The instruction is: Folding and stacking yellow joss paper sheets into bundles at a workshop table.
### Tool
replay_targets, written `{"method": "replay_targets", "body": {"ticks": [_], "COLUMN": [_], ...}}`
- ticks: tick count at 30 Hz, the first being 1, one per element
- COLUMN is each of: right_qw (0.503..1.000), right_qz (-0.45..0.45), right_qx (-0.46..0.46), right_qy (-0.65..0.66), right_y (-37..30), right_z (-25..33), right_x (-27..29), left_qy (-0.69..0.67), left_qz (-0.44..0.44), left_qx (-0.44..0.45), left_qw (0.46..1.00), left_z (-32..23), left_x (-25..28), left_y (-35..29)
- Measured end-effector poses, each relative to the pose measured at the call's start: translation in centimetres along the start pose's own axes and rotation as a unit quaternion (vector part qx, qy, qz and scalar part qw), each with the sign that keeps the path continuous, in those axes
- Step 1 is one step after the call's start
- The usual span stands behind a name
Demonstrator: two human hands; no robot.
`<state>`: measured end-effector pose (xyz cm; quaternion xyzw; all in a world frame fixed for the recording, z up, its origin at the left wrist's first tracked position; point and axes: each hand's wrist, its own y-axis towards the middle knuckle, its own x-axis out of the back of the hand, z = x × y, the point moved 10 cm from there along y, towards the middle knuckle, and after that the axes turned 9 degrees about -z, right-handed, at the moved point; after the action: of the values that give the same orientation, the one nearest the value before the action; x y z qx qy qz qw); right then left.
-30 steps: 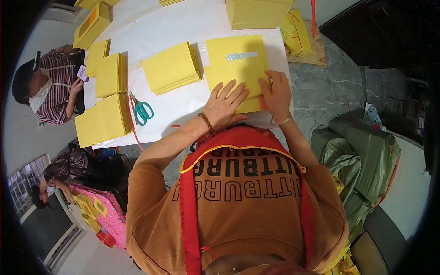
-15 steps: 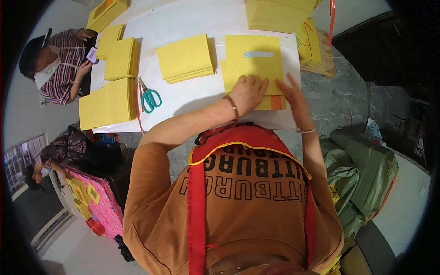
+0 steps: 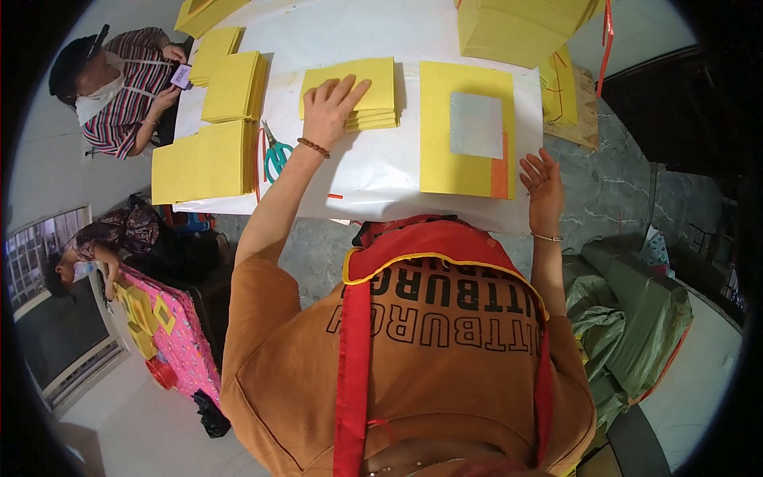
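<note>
My left hand (image 3: 334,105) lies with spread fingers on top of a small stack of folded yellow paper pieces (image 3: 373,86) in the middle of the white-covered table. To its right is a flat yellow sheet (image 3: 435,163) bearing a pale grey rectangle (image 3: 475,125) and an orange strip (image 3: 499,176). Just past that sheet, at the table's right edge, hovers my right hand (image 3: 544,187), empty, its fingers apart and slightly bent. Teal-handled scissors (image 3: 275,159) rest left of my left forearm, partly hidden by it.
Yellow stacks (image 3: 203,163) line the table's left side. A big yellow block (image 3: 517,32) stands at the back right, near a tied yellow bundle (image 3: 560,91) on a wooden board. One person (image 3: 119,87) holds a phone at left; another bends over a pink-covered table (image 3: 187,350).
My left hand has gone left from the yellow sheet to the stack. A folded yellow piece no longer covers the sheet, so its grey rectangle shows. My right hand has drawn away to the right.
</note>
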<state>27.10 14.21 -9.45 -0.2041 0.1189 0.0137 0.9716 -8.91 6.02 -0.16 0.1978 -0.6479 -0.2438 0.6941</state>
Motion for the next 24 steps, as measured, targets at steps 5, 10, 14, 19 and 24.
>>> {"method": "replay_targets", "body": {"ticks": [5, 10, 14, 19, 24], "right_qw": [0.998, 0.986, 0.944, 0.882, 0.951], "right_qz": [0.014, 0.003, 0.050, 0.129, 0.136], "right_qx": [0.032, 0.094, 0.234, 0.313, 0.178], "right_qy": [-0.056, -0.139, -0.227, -0.328, -0.213], "right_y": [-0.5, -1.3, -1.3, -1.5, -0.6], "right_z": [0.7, 1.2, 2.9, 2.9, 1.1], "right_x": [-1.0, -1.3, -3.0, -5.3, -4.3], "left_qy": [-0.063, -0.014, -0.023, -0.062, -0.085], "left_qz": [0.170, 0.180, 0.176, 0.205, 0.230], "left_qx": [-0.001, 0.007, 0.029, 0.033, 0.030], "left_qw": [0.983, 0.984, 0.984, 0.976, 0.969], "left_z": [0.1, -1.5, -1.5, -1.0, -2.7], "left_x": [-5.2, -6.0, -6.2, -5.6, -3.7], "left_y": [-2.7, -4.1, -4.5, -3.6, -1.0]}}
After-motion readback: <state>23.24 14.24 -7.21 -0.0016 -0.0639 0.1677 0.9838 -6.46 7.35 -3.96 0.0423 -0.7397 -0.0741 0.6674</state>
